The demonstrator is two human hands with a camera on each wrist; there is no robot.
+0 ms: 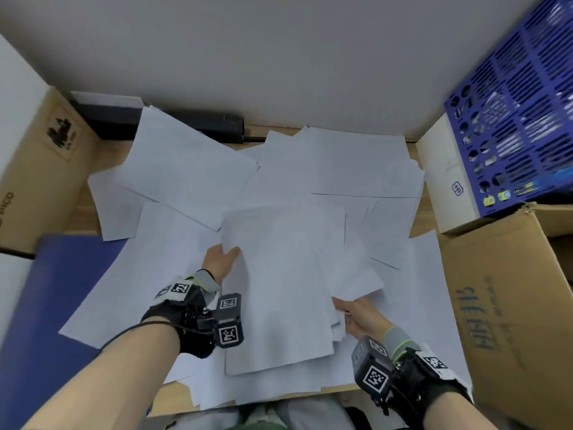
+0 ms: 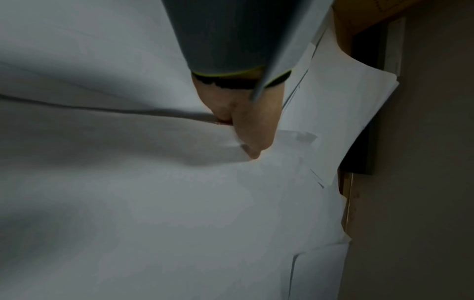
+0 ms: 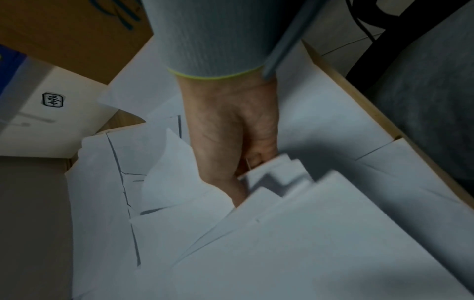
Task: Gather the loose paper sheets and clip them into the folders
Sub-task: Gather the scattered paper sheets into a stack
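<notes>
the left hand (image 1: 220, 259) pinches the left edge of the gathered stack (image 1: 285, 290), thumb on top, fingers hidden beneath. the right hand (image 1: 356, 315) grips the stack's lower right corner, where the sheet corners fan out unevenly; its fingers are hidden under the paper. the stack lies at frame centre between both hands, so neither hand is nearer. its long axis runs from the lower edge of the frame toward the top, tilted slightly left. loose sheets (image 1: 186, 162) lie scattered toward the upper left and upper right, well beyond the hands. the blue folder (image 1: 46, 305) lies at lower left, partly under paper, nearer the left hand; judged, squaring the stack precedes clipping.
</notes>
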